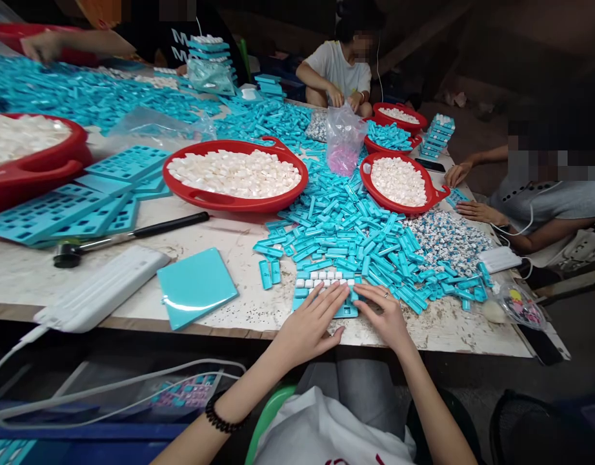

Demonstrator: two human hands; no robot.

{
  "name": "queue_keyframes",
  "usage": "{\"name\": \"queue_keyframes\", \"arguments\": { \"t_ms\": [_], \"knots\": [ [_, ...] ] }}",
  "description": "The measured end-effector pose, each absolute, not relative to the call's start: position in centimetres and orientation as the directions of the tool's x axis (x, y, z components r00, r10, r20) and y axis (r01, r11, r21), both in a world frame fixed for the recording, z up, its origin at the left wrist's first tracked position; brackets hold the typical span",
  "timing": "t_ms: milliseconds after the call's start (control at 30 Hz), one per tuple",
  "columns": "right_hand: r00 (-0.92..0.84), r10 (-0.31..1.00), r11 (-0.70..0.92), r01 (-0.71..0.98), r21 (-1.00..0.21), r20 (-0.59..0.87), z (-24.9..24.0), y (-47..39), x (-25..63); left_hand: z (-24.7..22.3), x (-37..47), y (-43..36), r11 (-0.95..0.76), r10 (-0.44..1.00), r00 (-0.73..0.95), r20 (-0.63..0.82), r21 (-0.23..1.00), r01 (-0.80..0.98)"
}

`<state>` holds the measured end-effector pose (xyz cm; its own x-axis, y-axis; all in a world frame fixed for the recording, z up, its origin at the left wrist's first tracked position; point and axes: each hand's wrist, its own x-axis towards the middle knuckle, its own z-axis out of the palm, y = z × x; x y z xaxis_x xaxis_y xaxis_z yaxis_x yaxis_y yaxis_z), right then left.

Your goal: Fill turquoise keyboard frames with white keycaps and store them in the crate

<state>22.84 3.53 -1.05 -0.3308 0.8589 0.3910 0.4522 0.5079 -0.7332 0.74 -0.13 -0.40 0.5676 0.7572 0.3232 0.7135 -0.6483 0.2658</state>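
Observation:
In front of me, near the table's edge, lies a small turquoise plastic tray (346, 311) with rows of white block-like caps (325, 276) set in it. My left hand (311, 328) rests flat over the tray, fingers stretched across its middle and hiding part of it. At the tray's right end, my right hand (387, 318) has thumb and fingers apart, the fingertips touching or close to the edge. Whether a tiny piece lies under either hand's fingertips is hidden. Loose turquoise bar-shaped pieces (346, 223) are heaped just beyond the tray.
A red basin (234, 205) of white caps and another red basin (397, 205) stand behind. Leftward are a turquoise square plate (197, 287), a white power strip (106, 284), a hammer (142, 231) and stacked perforated turquoise sheets (60, 210). Other people sit around the table.

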Motion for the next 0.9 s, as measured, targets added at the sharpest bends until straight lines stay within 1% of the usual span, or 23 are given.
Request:
{"name": "queue_keyframes", "arguments": {
  "t_ms": [133, 267, 433, 567, 700, 800, 900],
  "knots": [
    [-0.301, 0.875, 0.479, 0.430, -0.765, 0.379, -0.9, 3.5, 23.0, -0.1, 0.8, -0.2, -0.647, 0.757, 0.558, 0.339, 0.278, 0.710],
    [-0.335, 0.852, 0.519, 0.439, -0.734, 0.402, -0.8, 3.5, 23.0, -0.2, 0.8, -0.2, -0.645, 0.760, 0.558, 0.333, 0.283, 0.710],
    [-0.399, 0.824, 0.563, 0.495, -0.662, 0.402, -0.9, 3.5, 22.9, -0.4, 0.6, -0.2, -0.661, 0.748, 0.590, 0.304, 0.253, 0.707],
    [-0.408, 0.813, 0.583, 0.553, -0.596, 0.416, -0.9, 3.3, 23.0, -0.1, 0.6, -0.3, -0.650, 0.759, 0.587, 0.282, 0.279, 0.707],
    [-0.490, 0.780, 0.626, 0.609, -0.487, 0.389, 0.0, 2.6, 23.0, 0.2, 0.7, -0.1, -0.642, 0.767, 0.584, 0.266, 0.295, 0.708],
    [-0.527, 0.760, 0.650, 0.640, -0.410, 0.381, 0.6, 2.2, 22.9, 0.1, 0.8, -0.1, -0.663, 0.747, 0.602, 0.281, 0.250, 0.706],
    [-0.533, 0.753, 0.656, 0.650, -0.384, 0.386, 0.7, 2.0, 23.0, 0.0, 1.1, -0.2, -0.671, 0.734, 0.611, 0.297, 0.173, 0.721]
  ]
}}
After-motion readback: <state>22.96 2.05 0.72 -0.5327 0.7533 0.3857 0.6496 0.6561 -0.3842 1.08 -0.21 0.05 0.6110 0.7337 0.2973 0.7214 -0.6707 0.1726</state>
